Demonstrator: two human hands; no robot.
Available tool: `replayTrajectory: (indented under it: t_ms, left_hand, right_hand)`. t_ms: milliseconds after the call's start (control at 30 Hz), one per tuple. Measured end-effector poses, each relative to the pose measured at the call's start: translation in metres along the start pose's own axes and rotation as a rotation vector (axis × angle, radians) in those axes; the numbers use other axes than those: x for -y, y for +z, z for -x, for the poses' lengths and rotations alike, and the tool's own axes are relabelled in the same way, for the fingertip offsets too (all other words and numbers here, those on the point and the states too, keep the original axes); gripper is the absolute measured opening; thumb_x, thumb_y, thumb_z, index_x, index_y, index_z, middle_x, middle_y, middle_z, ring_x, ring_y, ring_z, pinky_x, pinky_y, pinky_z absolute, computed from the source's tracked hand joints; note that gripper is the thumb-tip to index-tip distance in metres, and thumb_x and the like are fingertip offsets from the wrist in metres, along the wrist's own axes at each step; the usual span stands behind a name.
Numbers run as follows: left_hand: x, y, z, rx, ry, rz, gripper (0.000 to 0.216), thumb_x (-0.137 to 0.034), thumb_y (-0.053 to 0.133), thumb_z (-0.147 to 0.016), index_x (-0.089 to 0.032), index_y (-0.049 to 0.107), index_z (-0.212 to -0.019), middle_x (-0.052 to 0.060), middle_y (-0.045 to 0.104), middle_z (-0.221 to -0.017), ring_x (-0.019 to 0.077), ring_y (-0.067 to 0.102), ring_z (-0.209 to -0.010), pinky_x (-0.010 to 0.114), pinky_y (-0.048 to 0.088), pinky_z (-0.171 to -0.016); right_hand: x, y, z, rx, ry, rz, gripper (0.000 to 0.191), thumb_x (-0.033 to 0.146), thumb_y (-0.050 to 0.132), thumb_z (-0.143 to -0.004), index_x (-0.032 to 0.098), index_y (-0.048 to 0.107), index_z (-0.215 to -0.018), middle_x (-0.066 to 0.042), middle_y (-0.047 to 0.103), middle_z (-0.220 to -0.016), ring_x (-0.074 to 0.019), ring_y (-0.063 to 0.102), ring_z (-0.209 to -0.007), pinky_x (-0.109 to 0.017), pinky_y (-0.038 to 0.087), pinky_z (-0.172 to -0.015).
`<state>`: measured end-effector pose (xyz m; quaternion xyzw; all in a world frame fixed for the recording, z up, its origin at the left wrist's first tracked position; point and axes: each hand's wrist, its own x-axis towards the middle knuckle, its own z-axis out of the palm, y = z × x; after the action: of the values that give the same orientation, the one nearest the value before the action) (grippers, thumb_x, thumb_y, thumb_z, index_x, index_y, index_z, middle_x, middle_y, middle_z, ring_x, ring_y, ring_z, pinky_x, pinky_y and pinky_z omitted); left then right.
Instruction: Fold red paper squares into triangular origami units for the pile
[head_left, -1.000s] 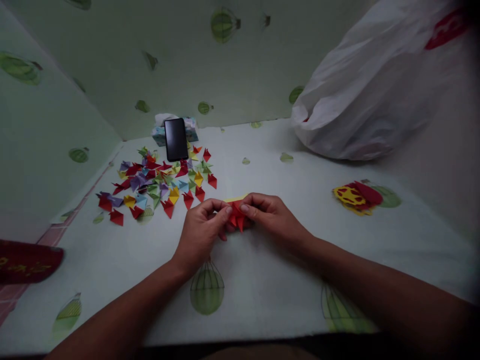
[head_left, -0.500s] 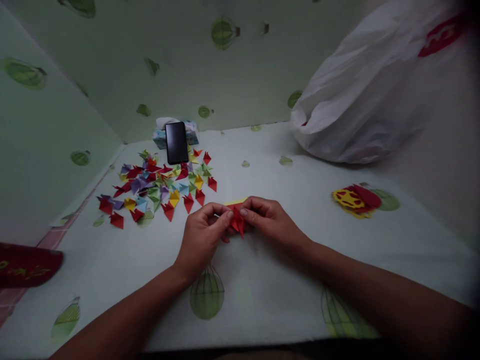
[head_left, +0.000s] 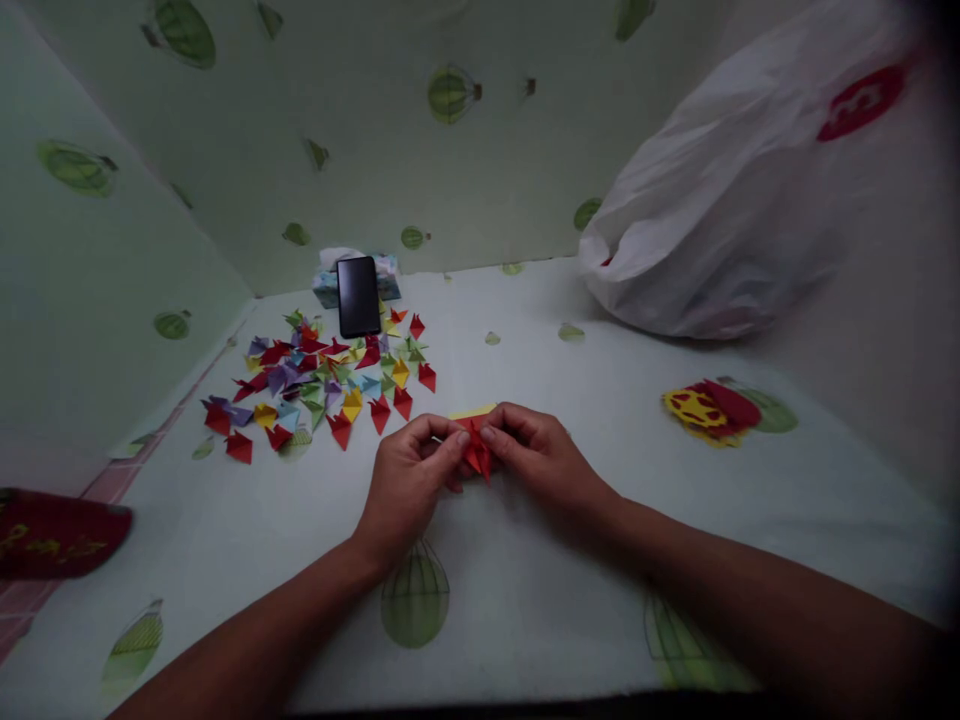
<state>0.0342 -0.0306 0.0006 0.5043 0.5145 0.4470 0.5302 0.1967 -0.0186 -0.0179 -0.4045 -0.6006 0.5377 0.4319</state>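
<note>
Between both hands is a piece of folded red origami paper [head_left: 478, 455], its narrow points hanging downward. My left hand [head_left: 412, 475] pinches its left side with thumb and fingers. On the right side, my right hand [head_left: 544, 455] grips it the same way, so the fingers of both hands hide part of the paper. Just behind my fingertips a yellow paper edge [head_left: 472, 411] shows; whether it lies flat or in a stack I cannot tell. Many small folded paper cranes [head_left: 330, 380] in red, yellow, green, blue and purple lie spread to the left.
A black phone [head_left: 358, 297] leans on a tissue box [head_left: 388, 275] behind the cranes. A bulky white plastic bag [head_left: 697, 220] stands at the back right. Yellow and red paper cut-outs [head_left: 709, 411] lie at right. A red object with gold marks [head_left: 64, 535] is at the left edge.
The whole view has shifted slightly, with things appearing a little lower. Both hands keep their pinch on the red paper, with only slight finger movement.
</note>
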Motion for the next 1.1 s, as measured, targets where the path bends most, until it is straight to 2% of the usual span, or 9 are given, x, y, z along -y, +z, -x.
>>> replayTrajectory:
  t_ms: [233, 533, 933, 1100]
  left_hand:
    - [0.0038, -0.0009, -0.0004, 0.053, -0.025, 0.112, 0.020, -0.033, 0.072, -0.081, -0.013, 0.068, -0.082, 0.001, 0.067, -0.066, 0.0106, 0.061, -0.058, 0.020, 0.052, -0.051]
    - [0.0050, -0.0017, -0.0045, 0.094, -0.058, 0.158, 0.020, -0.032, 0.073, -0.080, -0.013, 0.070, -0.080, 0.000, 0.066, -0.062, 0.0097, 0.061, -0.057, 0.018, 0.051, -0.050]
    - [0.0027, -0.0012, -0.0026, 0.066, 0.001, 0.062, 0.016, -0.029, 0.070, -0.082, -0.013, 0.070, -0.079, -0.001, 0.065, -0.061, 0.0085, 0.056, -0.054, 0.018, 0.047, -0.049]
    - [0.0016, -0.0008, 0.0000, 0.043, 0.029, -0.006, 0.016, -0.029, 0.070, -0.082, -0.013, 0.068, -0.078, -0.002, 0.062, -0.059, 0.0066, 0.051, -0.049, 0.017, 0.042, -0.045]
  right_hand:
    - [-0.0012, -0.0009, 0.0015, -0.061, -0.078, 0.174, 0.023, 0.029, 0.053, -0.090, 0.018, 0.053, -0.070, 0.000, 0.057, -0.067, -0.0129, 0.049, -0.063, -0.028, 0.039, -0.061]
    - [-0.0021, -0.0017, 0.0005, -0.074, -0.076, 0.209, 0.023, 0.031, 0.052, -0.090, 0.018, 0.053, -0.071, 0.000, 0.056, -0.066, -0.0132, 0.047, -0.062, -0.028, 0.038, -0.060]
    - [-0.0028, 0.0002, 0.0025, -0.099, -0.144, 0.248, 0.021, 0.025, 0.053, -0.091, 0.018, 0.055, -0.071, 0.000, 0.058, -0.067, -0.0124, 0.050, -0.063, -0.027, 0.039, -0.061]
    - [-0.0017, 0.0016, 0.0041, -0.110, -0.154, 0.287, 0.020, 0.023, 0.054, -0.090, 0.017, 0.057, -0.071, 0.000, 0.059, -0.069, -0.0124, 0.051, -0.064, -0.027, 0.039, -0.062]
